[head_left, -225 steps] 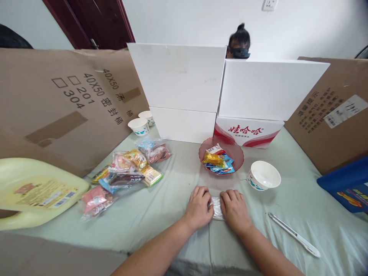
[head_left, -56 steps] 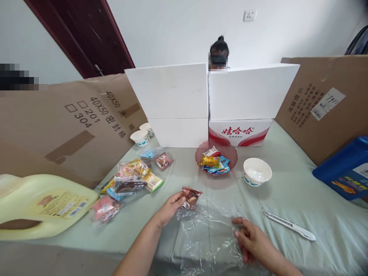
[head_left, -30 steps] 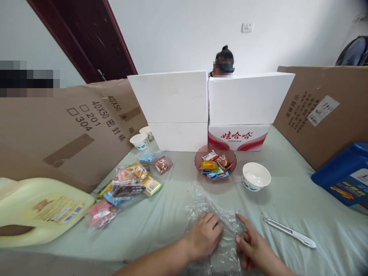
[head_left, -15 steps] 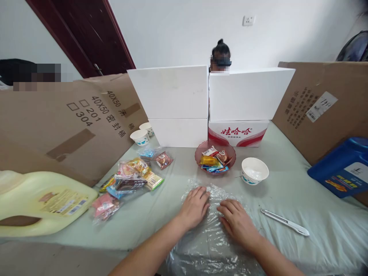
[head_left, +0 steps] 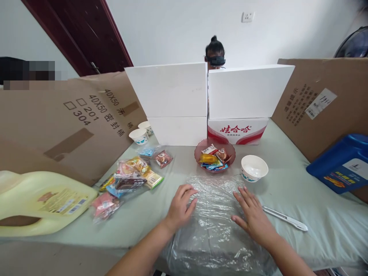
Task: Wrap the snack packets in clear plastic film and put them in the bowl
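1. Left hand (head_left: 180, 205): open, palm down on the left edge of the clear plastic sheet (head_left: 214, 214); grips nothing.
2. Right hand (head_left: 253, 214): open, fingers spread, flat on the sheet's right edge.
3. Sheet: spread on the table (head_left: 287, 184), just before the red bowl (head_left: 214, 155).

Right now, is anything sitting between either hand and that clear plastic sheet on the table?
Nothing visible. The left hand lies flat on the left edge of the plastic sheet, and the right hand on its right edge, both palms down and open.

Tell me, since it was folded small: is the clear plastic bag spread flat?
Spread: the clear plastic bag lies flat, left hand and right hand pressing its sides.
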`<state>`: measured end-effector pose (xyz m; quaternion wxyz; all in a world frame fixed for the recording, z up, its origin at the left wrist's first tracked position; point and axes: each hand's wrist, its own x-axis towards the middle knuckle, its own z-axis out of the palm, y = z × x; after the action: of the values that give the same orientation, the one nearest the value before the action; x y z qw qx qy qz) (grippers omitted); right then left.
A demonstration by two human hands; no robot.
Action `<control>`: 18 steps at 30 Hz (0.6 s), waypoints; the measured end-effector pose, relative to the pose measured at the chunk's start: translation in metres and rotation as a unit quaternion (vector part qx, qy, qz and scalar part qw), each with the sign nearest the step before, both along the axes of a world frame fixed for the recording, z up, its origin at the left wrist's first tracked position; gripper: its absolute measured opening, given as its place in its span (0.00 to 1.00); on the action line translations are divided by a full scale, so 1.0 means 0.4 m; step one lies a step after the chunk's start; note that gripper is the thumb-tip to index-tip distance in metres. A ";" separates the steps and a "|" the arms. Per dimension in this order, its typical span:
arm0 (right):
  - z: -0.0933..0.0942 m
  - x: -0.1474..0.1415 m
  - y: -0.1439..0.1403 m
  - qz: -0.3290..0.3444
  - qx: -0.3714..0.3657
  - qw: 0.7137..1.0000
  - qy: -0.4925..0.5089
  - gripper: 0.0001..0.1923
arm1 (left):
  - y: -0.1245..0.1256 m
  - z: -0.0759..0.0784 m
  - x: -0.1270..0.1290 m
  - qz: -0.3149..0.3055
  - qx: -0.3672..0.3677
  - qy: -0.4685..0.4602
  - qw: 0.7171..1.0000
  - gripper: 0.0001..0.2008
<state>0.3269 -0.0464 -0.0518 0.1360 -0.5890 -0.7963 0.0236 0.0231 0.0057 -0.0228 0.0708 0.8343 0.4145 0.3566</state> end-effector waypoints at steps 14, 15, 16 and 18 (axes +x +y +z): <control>-0.012 0.108 -0.225 0.139 -0.031 0.986 0.089 0.17 | -0.221 0.010 -0.150 -0.169 -0.188 0.132 0.958 0.14; 0.002 0.109 -0.222 0.130 -0.052 0.983 0.122 0.14 | -0.217 0.024 -0.145 -0.164 -0.218 0.102 0.957 0.11; 0.017 0.110 -0.219 0.123 -0.076 0.977 0.160 0.12 | -0.212 0.037 -0.141 -0.153 -0.251 0.073 0.953 0.09; 0.041 0.107 -0.210 0.099 -0.124 0.959 0.235 0.13 | -0.198 0.051 -0.132 -0.115 -0.315 0.019 0.942 0.08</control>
<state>0.3699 -0.1305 -0.0355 0.2421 -0.4975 -0.7870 0.2729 -0.0295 -0.0737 -0.0022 0.3625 0.8178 0.4086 0.1814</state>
